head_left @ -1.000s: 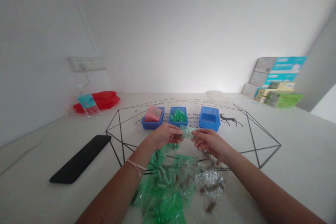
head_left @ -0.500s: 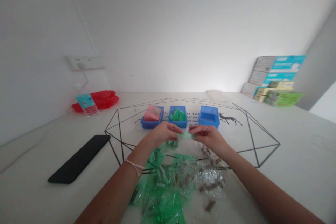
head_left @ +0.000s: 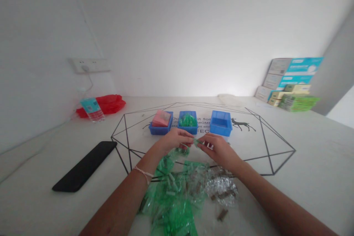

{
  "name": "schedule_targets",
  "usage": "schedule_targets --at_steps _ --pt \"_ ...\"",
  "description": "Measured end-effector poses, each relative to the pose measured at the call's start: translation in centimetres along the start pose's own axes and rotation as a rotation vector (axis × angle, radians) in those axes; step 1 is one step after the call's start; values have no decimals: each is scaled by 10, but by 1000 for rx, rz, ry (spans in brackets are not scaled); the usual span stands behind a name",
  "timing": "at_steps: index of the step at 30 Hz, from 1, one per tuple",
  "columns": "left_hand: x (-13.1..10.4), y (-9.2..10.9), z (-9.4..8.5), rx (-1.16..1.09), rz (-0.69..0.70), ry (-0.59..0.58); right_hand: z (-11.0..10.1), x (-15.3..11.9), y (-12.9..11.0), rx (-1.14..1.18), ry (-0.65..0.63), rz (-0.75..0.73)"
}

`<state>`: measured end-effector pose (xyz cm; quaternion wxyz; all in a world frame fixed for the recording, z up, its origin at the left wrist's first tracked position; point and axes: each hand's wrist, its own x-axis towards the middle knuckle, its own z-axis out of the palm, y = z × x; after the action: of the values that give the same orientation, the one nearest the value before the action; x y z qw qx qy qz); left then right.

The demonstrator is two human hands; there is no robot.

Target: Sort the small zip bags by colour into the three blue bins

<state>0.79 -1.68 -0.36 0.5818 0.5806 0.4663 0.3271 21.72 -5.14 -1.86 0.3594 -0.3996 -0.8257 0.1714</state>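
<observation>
My left hand (head_left: 178,140) and my right hand (head_left: 214,146) meet over the table in front of the blue bins. Between their fingertips they pinch a small green plastic packet (head_left: 196,142), mostly covered by the fingers. Below them spreads a pile of green plastic packets (head_left: 177,210). At its right lie clear plastic packets (head_left: 221,188) with small brown pieces in or beside them. What the pinched packet contains is too small to make out.
Beyond my hands stand a blue bin with pink sheets (head_left: 161,119), a blue bin of green packets (head_left: 188,121) and a third blue bin (head_left: 221,122). A black flat slab (head_left: 85,166) lies left. Behind it are a bottle (head_left: 93,110) and red bag (head_left: 112,104); boxes (head_left: 295,77) stack at right.
My hands have drawn closer together, and less of the green packet shows between them. The right hand has turned, its fingers curled more downward.
</observation>
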Motion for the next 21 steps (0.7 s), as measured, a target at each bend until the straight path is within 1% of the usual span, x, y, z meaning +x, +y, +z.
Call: schedule_targets --at_steps 2,6,8,10,12,13,15,18,21 --pt "-1 2 2 -12 -1 12 0 2 3 57 47 104" --pt "-2 6 4 46 -10 64 -3 14 11 327 179 429" --pt "-2 7 4 71 -19 79 -8 25 9 360 217 536" --pt "-1 7 4 86 -29 88 -18 40 2 237 220 560" --pt "0 6 4 89 -29 91 -28 56 -6 15 195 528" --pt "1 5 3 88 -28 94 -32 65 -9 -75 201 511" --pt "2 4 2 84 -33 106 -38 81 -13 -212 172 476" --pt "3 2 0 79 -35 128 -39 102 -10 -319 102 462" --pt "3 0 -1 77 -31 135 -31 115 -4 -329 65 485"
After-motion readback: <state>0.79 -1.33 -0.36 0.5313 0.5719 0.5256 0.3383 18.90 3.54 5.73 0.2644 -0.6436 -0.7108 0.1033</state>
